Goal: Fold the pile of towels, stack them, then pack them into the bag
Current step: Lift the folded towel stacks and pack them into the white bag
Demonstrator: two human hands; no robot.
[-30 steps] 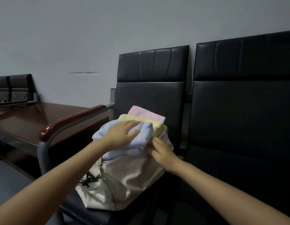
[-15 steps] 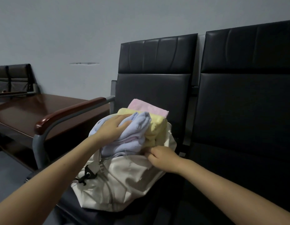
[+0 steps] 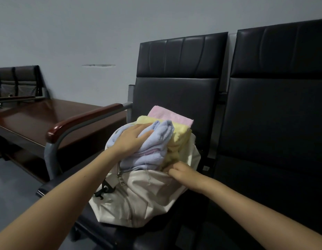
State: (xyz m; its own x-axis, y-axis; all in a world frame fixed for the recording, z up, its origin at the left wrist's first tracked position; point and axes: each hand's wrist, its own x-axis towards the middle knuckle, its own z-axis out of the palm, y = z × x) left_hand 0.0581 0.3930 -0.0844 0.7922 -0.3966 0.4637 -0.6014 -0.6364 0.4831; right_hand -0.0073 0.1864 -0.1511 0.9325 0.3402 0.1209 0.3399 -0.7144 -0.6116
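Note:
A white bag (image 3: 138, 199) lies on the black seat with its mouth open toward the backrest. A stack of folded towels sticks out of that mouth: light blue (image 3: 156, 147) nearest me, yellow (image 3: 178, 138) behind it, pink (image 3: 171, 115) at the back. My left hand (image 3: 133, 138) lies flat on top of the blue towel and presses it down. My right hand (image 3: 181, 172) is curled at the bag's rim beside the yellow towel and pinches the rim fabric. The towels' lower parts are hidden inside the bag.
The bag sits on a black padded chair (image 3: 178, 73) with a wooden armrest (image 3: 81, 120) to the left. A second black chair (image 3: 275, 105) adjoins on the right. A dark wooden table (image 3: 39, 116) stands left, with another chair (image 3: 17, 80) beyond it.
The blue towel has bunched up and sunk deeper under my left hand. My right hand has gone from flat against the towels to curled on the bag's rim.

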